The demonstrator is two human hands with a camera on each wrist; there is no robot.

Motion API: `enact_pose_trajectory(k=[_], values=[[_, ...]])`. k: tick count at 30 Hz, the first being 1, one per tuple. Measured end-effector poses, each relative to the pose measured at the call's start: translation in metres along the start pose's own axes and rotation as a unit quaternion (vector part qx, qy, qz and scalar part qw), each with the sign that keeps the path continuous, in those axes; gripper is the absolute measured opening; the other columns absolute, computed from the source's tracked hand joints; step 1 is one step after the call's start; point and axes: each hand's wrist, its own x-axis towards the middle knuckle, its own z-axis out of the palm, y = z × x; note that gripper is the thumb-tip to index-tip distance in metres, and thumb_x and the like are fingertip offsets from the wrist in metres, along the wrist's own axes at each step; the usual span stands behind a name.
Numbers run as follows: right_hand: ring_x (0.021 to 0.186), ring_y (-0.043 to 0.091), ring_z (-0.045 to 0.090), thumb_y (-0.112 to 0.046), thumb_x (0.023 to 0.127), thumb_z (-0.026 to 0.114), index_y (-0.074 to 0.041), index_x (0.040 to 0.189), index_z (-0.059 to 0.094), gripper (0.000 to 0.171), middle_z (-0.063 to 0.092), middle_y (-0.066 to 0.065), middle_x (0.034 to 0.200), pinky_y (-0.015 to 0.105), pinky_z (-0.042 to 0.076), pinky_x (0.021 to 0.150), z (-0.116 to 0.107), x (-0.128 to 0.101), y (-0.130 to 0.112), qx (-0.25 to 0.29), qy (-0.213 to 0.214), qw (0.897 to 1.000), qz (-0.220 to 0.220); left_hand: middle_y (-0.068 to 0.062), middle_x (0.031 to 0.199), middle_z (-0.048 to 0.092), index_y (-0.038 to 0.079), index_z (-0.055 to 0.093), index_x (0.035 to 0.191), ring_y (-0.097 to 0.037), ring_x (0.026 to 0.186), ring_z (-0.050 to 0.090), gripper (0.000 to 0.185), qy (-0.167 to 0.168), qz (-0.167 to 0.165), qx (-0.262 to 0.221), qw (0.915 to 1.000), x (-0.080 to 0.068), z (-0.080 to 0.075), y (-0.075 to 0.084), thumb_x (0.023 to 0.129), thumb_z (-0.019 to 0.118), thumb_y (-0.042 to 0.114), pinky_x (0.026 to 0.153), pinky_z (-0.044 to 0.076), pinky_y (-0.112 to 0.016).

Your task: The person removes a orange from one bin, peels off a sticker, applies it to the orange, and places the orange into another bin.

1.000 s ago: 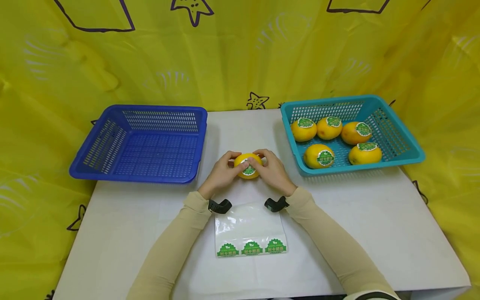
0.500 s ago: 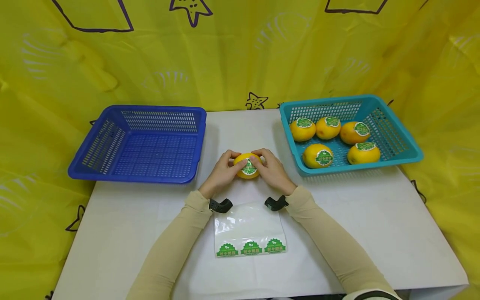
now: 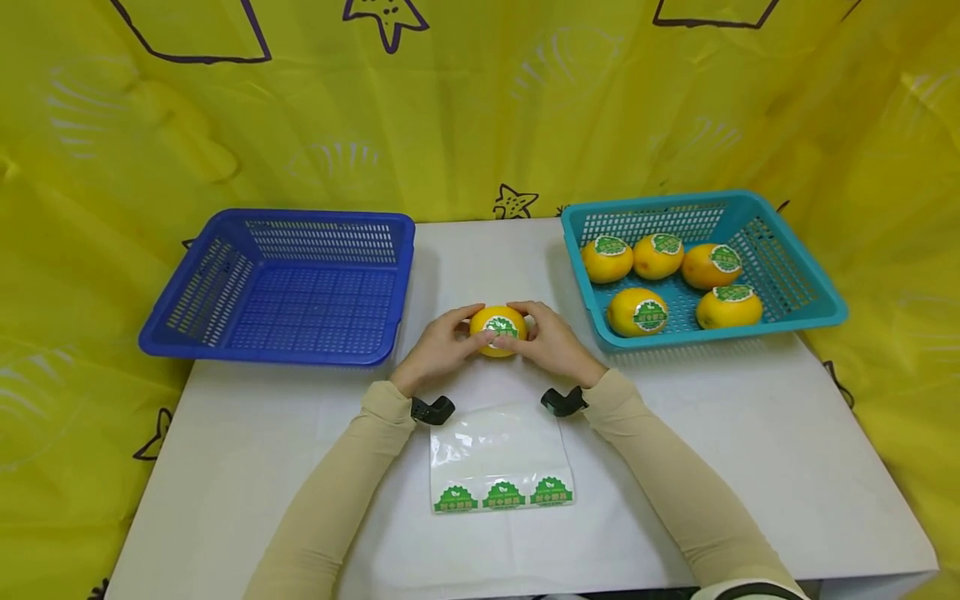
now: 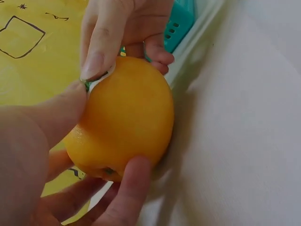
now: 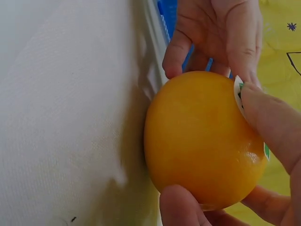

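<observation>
An orange fruit with a green and white sticker sits between my two hands at the table's middle. My left hand grips its left side, thumb on the sticker's edge. My right hand grips its right side, thumb pressing the sticker as well. In the left wrist view the fruit fills the frame, fingers curled round it. The right wrist view shows the same fruit with the sticker's edge under a thumb.
A dark blue basket stands at the left, nothing inside. A teal basket at the right holds several stickered fruits. A sheet with three green stickers lies near the front edge. Yellow cloth hangs behind.
Both thumbs have shifted over the sticker and the fruit has turned slightly; the wrists have spread a little apart. Everything else is still.
</observation>
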Motion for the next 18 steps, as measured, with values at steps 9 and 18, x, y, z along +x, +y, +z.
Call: enact_pose_trajectory(k=[9,18], values=[[0.072,0.021,0.057,-0.025,0.089,0.074,-0.002,0.141,0.047,0.062,0.05,0.016,0.132,0.029,0.052,0.065,-0.0085,-0.0007,0.0022,0.024,-0.043,0.999,-0.01,-0.01,0.132,0.056,0.007,0.047,0.144,-0.02,0.111,0.054,0.064,0.011,0.025,0.03,0.9992,-0.0022,0.0008,-0.0072,0.094,0.065,0.041,0.095,0.045,-0.037],[0.071,0.027,0.064,-0.027,0.096,0.065,-0.002,0.143,0.045,0.057,0.047,0.018,0.136,0.03,0.052,0.063,-0.0089,0.0002,0.0044,0.074,-0.057,0.996,0.012,-0.008,0.126,0.055,0.005,0.05,0.139,-0.018,0.102,0.055,0.071,0.022,0.023,0.031,0.999,0.0005,0.0039,-0.0043,0.085,0.075,0.044,0.085,0.049,-0.033]])
